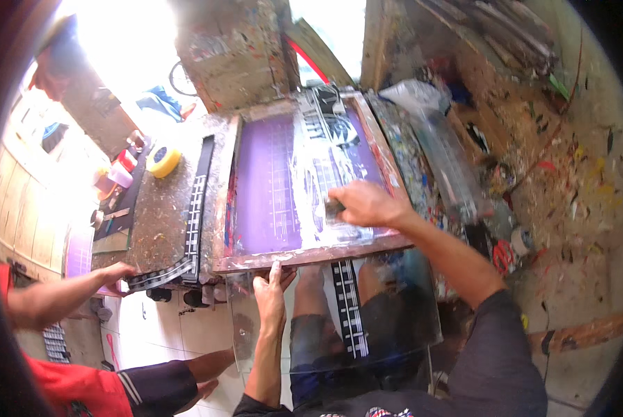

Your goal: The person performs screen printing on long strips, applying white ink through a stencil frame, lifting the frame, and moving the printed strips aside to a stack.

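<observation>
A wooden screen-printing frame [311,258] with purple mesh [264,194] lies in front of me. White ink [311,198] is smeared down the mesh, and a black-and-white patterned piece [332,115] shows at its far end. My right hand [367,203] is closed around a small dark squeegee [334,208] on the inked part; the fingers hide most of it. With the thumb on top and fingers beneath, my left hand [271,295] grips the frame's near edge. Below, a black strip with white marks [349,306] runs across a glass sheet [402,330].
At left, another person's hand [117,272] touches a curved black strip [160,276]. A yellow tape roll [162,161] and a red-and-white container [122,172] stand on the side bench [162,222]. Right of the frame lie clear plastic [450,163] and a paint-stained surface [575,201].
</observation>
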`<state>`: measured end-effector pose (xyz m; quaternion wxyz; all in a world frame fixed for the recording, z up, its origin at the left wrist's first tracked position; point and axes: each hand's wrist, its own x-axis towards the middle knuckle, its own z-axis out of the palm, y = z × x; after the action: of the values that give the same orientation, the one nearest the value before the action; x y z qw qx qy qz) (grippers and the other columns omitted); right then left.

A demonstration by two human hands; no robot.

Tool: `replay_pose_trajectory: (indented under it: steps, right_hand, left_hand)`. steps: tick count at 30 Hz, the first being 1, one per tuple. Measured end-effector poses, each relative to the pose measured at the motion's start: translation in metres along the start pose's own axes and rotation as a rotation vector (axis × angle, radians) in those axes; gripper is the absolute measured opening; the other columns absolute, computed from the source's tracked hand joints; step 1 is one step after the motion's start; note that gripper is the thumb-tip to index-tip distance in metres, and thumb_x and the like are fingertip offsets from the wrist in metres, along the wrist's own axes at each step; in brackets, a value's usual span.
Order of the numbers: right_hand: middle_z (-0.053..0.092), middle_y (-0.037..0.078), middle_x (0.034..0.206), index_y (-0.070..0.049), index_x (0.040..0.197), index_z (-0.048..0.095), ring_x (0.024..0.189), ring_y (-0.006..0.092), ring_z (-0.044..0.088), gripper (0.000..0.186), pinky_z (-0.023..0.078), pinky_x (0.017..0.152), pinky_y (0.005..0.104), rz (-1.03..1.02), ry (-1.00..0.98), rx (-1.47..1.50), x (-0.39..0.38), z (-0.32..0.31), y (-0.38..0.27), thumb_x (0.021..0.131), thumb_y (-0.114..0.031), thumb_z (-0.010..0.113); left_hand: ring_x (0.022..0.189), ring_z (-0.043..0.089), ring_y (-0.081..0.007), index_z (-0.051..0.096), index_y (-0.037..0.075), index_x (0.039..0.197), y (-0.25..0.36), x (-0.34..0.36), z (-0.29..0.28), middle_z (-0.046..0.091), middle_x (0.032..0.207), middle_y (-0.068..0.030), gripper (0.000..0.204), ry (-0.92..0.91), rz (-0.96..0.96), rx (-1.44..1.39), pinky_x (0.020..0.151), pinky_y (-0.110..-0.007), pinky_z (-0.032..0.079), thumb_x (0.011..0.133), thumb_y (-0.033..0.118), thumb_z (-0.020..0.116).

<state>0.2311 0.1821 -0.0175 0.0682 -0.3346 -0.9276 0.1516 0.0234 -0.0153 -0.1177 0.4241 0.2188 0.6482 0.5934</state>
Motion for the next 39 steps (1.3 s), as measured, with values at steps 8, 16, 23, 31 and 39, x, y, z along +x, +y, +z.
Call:
replay_pose_trajectory:
  steps: [8, 16, 23, 31, 39]
  right_hand:
    - [0.069, 0.015, 0.083, -0.013, 0.095, 0.063, 0.082, 0.0343, 0.069, 0.012, 0.046, 0.082, 0.0532, -0.027, 0.162, -0.113, 0.016, 0.052, -0.015, 0.085, -0.018, 0.067]
    - [0.069, 0.017, 0.081, -0.007, 0.09, 0.062, 0.078, 0.038, 0.069, 0.017, 0.051, 0.071, 0.0495, -0.004, 0.204, -0.081, 0.109, 0.04, 0.057, 0.085, -0.022, 0.069]
    - [0.069, 0.02, 0.083, -0.003, 0.095, 0.058, 0.082, 0.0445, 0.067, 0.018, 0.053, 0.071, 0.0519, -0.08, -0.125, -0.048, 0.114, 0.018, 0.053, 0.082, -0.014, 0.065]
    - [0.069, 0.023, 0.088, -0.002, 0.099, 0.056, 0.084, 0.0426, 0.069, 0.018, 0.054, 0.071, 0.0533, -0.043, 0.173, -0.092, 0.124, 0.042, 0.084, 0.083, -0.007, 0.062]
    - [0.064, 0.008, 0.093, -0.009, 0.102, 0.058, 0.09, 0.0288, 0.066, 0.02, 0.042, 0.086, 0.0435, -0.099, 0.026, -0.205, -0.037, 0.056, -0.033, 0.088, -0.017, 0.069]
  left_hand:
    - [0.083, 0.071, -0.0202, 0.047, -0.008, 0.121, -0.025, -0.002, -0.008, 0.067, 0.101, -0.0201, 0.035, 0.098, 0.12, 0.421, 0.077, -0.035, 0.061, 0.104, 0.021, 0.058]
    - [0.073, 0.073, -0.0264, 0.043, -0.01, 0.113, -0.006, -0.001, -0.01, 0.069, 0.085, -0.0215, 0.038, -0.017, -0.118, 0.187, 0.065, -0.036, 0.063, 0.104, 0.023, 0.058]
    - [0.07, 0.073, -0.028, 0.043, -0.011, 0.11, 0.009, 0.005, -0.011, 0.069, 0.084, -0.0231, 0.04, -0.075, -0.222, 0.178, 0.061, -0.035, 0.063, 0.104, 0.025, 0.057]
    - [0.07, 0.073, -0.0279, 0.048, -0.013, 0.103, 0.021, 0.001, -0.01, 0.069, 0.084, -0.024, 0.04, -0.145, -0.238, 0.178, 0.06, -0.035, 0.062, 0.105, 0.027, 0.056]
    - [0.066, 0.071, -0.0253, 0.046, -0.01, 0.102, 0.012, -0.007, -0.005, 0.069, 0.082, -0.0227, 0.036, -0.042, -0.1, 0.135, 0.058, -0.033, 0.061, 0.103, 0.023, 0.059]
